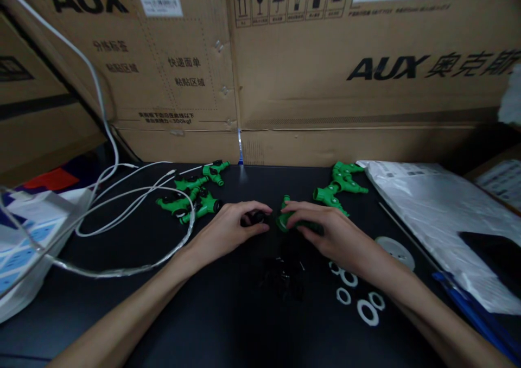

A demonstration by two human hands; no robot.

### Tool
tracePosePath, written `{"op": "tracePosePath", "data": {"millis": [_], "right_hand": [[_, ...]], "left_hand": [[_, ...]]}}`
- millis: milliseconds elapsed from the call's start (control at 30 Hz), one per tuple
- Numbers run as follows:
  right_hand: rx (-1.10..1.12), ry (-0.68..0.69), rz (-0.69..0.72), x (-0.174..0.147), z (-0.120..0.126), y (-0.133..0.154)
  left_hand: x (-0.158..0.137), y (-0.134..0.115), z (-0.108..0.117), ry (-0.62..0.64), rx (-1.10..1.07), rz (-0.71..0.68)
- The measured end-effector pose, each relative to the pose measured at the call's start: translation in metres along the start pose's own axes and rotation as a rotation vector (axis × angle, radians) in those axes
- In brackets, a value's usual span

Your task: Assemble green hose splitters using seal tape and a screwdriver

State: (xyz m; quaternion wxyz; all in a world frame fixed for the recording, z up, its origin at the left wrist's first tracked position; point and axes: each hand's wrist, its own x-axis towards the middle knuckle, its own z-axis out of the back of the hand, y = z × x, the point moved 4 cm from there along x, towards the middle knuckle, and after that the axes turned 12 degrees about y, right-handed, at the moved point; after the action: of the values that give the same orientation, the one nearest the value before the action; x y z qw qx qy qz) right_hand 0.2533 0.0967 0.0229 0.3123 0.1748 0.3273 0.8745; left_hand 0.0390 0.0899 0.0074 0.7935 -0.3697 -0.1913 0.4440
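Over the middle of the black table, my left hand (236,221) is closed on a small black round part (257,217), pinched between thumb and fingers; its exact kind is unclear. Just right of it, my right hand (325,221) grips a green plastic hose connector (284,219), partly hidden by the fingers. The two parts are close but apart. Below the hands lies a dark heap of small black parts (285,273), hard to make out. Several green connectors with black pieces (207,204) lie left of my left hand. More green connectors (344,179) lie beyond my right hand.
Several white ring washers (368,312) and a white disc (394,253) lie by my right forearm. White cables (122,273) loop at left near a power strip (40,238). Cardboard boxes (285,96) wall the back. At right are a white plastic bag (439,221) and a blue tool (472,308).
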Motion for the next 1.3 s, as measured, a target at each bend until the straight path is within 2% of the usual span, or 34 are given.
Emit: {"op": "tracePosePath", "data": {"millis": [200,300,367,467,567,700,867,1100,1300], "right_hand": [[0.04,0.051,0.038,0.001,-0.002,0.008],[0.017,0.003,0.006,-0.002,0.015,0.012],[-0.031,-0.099,-0.065,-0.013,0.039,0.012],[-0.133,-0.294,-0.226,-0.044,0.078,0.009],[-0.247,-0.372,-0.406,-0.085,0.096,0.001],[-0.332,-0.293,-0.548,-0.128,0.088,-0.019],[-0.364,-0.197,-0.611,-0.153,0.073,-0.052],[-0.301,-0.132,-0.624,-0.156,0.068,-0.09],[-0.214,-0.009,-0.661,-0.145,0.075,-0.087]], "left_hand": [[0.0,0.002,-0.002,0.077,-0.049,0.019],[-0.001,0.004,-0.001,0.115,-0.099,-0.006],[-0.001,0.006,0.001,0.133,-0.118,-0.024],[0.0,0.01,0.001,0.144,-0.184,-0.035],[0.001,0.012,0.0,0.127,-0.262,-0.022],[0.003,0.007,0.001,0.089,-0.269,-0.033],[0.005,0.006,0.001,0.081,-0.364,0.002],[0.005,0.002,0.005,0.065,-0.518,-0.02],[0.002,-0.004,0.003,0.031,-0.571,-0.073]]}}
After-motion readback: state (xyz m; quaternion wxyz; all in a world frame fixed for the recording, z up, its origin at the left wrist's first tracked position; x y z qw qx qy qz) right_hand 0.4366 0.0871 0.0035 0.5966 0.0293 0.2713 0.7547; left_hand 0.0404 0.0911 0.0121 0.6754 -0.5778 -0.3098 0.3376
